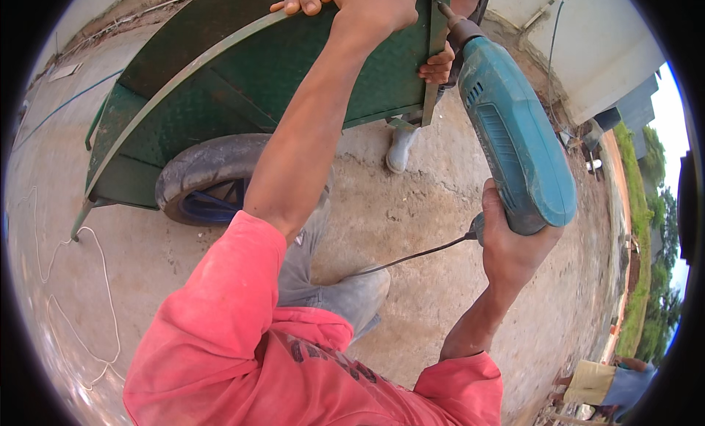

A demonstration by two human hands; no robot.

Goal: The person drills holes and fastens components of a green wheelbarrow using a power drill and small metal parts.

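My right hand (pixel 514 239) is wrapped round the rear handle of a teal power drill (pixel 514 132). The drill points up and left, its bit close to a green metal flat bar (pixel 433 95) on the edge of a green metal cart (pixel 257 77). Whether the bit touches the bar, I cannot tell. At the top of the view my left hand (pixel 374 4) grips the cart's upper rim, partly cut off by the frame. A co-worker's hand (pixel 438 65) holds the cart near the flat bar.
Under the cart is a black tyre (pixel 213 180) with a blue rim. A co-worker's grey boot (pixel 400 150) stands beyond it. The drill's black cord (pixel 422 255) runs past my knee. A thin white cord (pixel 110 316) lies on the concrete floor (pixel 426 301). Another person (pixel 624 385) is at lower right.
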